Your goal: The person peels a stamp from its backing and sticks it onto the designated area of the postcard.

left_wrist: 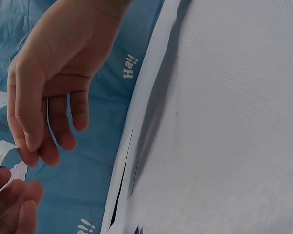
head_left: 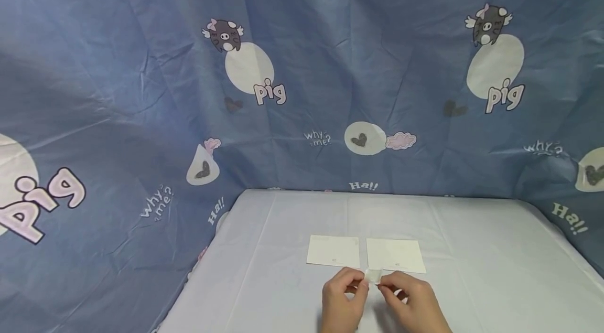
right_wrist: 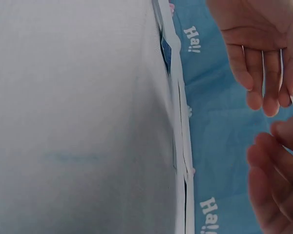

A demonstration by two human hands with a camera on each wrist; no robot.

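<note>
A small whitish, partly see-through strip [head_left: 374,276] spans the gap between the two hands in the head view. My left hand [head_left: 343,296] pinches its left end between thumb and index finger. On the other side, the right hand [head_left: 409,299] pinches the right end the same way. Just beyond the fingertips lie two cream cards side by side, a left card [head_left: 333,250] and a right card [head_left: 396,256], with a narrow gap between them. Each bears a small faint mark near its front edge. In the left wrist view the strip [left_wrist: 1,150] shows white and bent at the fingertips.
The cards lie on a table with a white cloth [head_left: 273,275]. Behind it and at the sides hangs a blue curtain [head_left: 302,60] printed with pigs and words. The cloth's folded edge [left_wrist: 146,97] runs through the left wrist view.
</note>
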